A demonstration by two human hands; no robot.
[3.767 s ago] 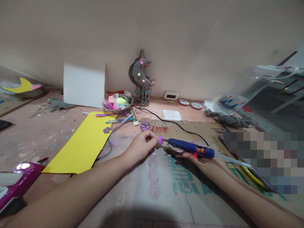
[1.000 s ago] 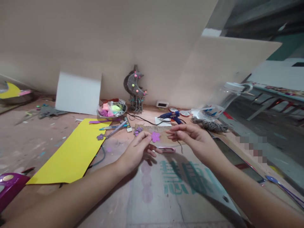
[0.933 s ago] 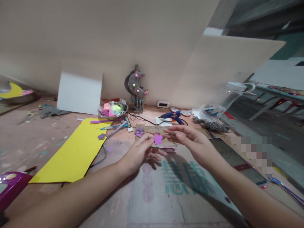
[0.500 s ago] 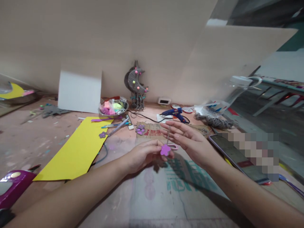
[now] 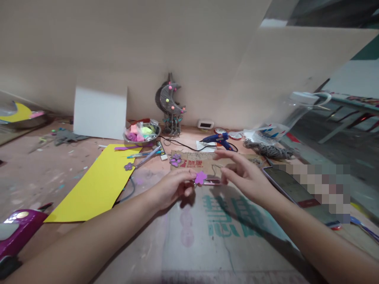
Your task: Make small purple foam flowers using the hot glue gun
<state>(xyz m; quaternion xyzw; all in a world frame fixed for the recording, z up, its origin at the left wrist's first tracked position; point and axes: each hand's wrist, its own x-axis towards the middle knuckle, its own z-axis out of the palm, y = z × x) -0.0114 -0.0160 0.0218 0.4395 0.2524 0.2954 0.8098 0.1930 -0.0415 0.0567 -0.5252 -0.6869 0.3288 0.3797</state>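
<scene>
My left hand (image 5: 174, 190) pinches a small purple foam flower (image 5: 200, 177) just above the printed cardboard sheet (image 5: 227, 225). Close on its right, my right hand (image 5: 244, 175) has its upper fingers stretched out. Its thumb and a finger nip a thin wire (image 5: 216, 168) that reaches towards the flower. A small pink tool (image 5: 211, 182) lies on the cardboard right under the flower. The blue glue gun (image 5: 217, 139) rests on the table behind both hands, with its black cord running off to the left.
A yellow paper sheet (image 5: 97, 183) lies at the left, with pens and purple flowers (image 5: 176, 159) near it. At the back are a bowl of foam scraps (image 5: 143, 132), a moon ornament (image 5: 170, 100) and a white board (image 5: 100, 112). Twine (image 5: 269, 150) and a phone (image 5: 293, 189) lie at the right.
Earlier my right hand held the glue gun at the flower; the gun now lies at the back. My right hand holds a wire, and both hands have come together over the pink tool.
</scene>
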